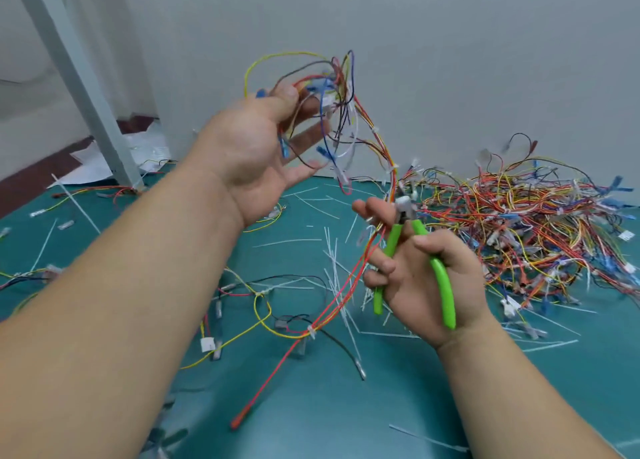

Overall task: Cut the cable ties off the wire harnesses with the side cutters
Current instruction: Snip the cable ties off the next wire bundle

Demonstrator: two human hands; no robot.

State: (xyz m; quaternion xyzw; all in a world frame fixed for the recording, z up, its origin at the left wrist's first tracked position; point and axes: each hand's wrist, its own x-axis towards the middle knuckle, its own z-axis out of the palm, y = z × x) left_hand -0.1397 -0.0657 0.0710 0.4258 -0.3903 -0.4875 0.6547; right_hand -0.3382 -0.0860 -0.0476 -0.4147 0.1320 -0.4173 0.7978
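Head view: a wire harness [337, 88] was held raised at 12 o'clock, pinched between the thumb and fingers of the left hand [256, 147]. Green-handled side cutters [445, 292] were gripped at 4 o'clock by the right hand [426, 282], fingers curled round the handles, cutter head just beside the harness's trailing wires. A harness pile [536, 223] was seen at 3 o'clock, and cut cable ties [334, 275] were strewn on the worktop [311, 406].

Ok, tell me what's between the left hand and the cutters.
Head view: a bundle of harness wires with white cable ties spans from left hand to side cutters.
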